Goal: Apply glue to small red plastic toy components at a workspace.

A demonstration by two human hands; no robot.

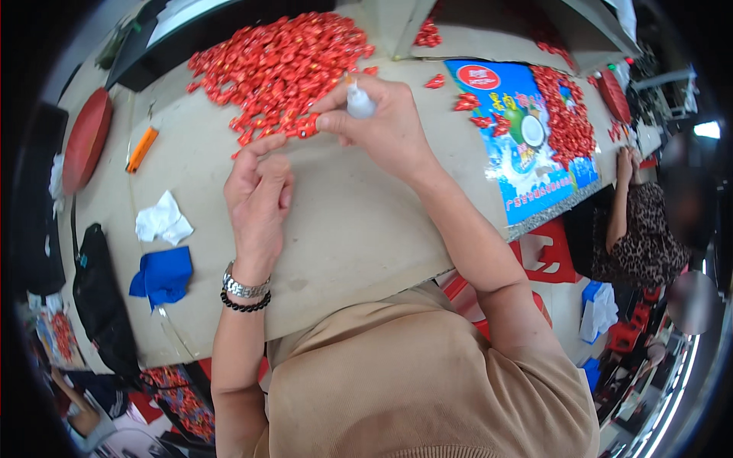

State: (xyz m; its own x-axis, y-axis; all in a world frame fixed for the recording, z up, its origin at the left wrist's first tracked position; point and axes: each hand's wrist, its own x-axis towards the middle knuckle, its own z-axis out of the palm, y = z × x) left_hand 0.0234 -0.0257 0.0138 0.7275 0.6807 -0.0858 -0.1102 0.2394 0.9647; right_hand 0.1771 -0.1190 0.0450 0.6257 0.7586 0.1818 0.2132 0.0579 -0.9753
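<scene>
Over the near edge of a heap of small shiny red pieces [286, 65], my two hands meet at one small red piece [305, 130]. My left hand [259, 187] is curled, its fingertips at the left end of that piece. On the other side, the thumb and fingertips of my right hand [382, 122] pinch it. A small white squeeze bottle [360, 104] with a thin nozzle is tucked in my right hand, nozzle upward. What exactly the red piece is cannot be made out.
An orange-handled cutter [142, 149], crumpled white tissue [164, 219], blue cloth [163, 276] and black bag [104, 301] lie left, beside a red tray [87, 141]. At right, a blue printed sheet [508, 141] bears more red pieces; another person [637, 221] sits beyond.
</scene>
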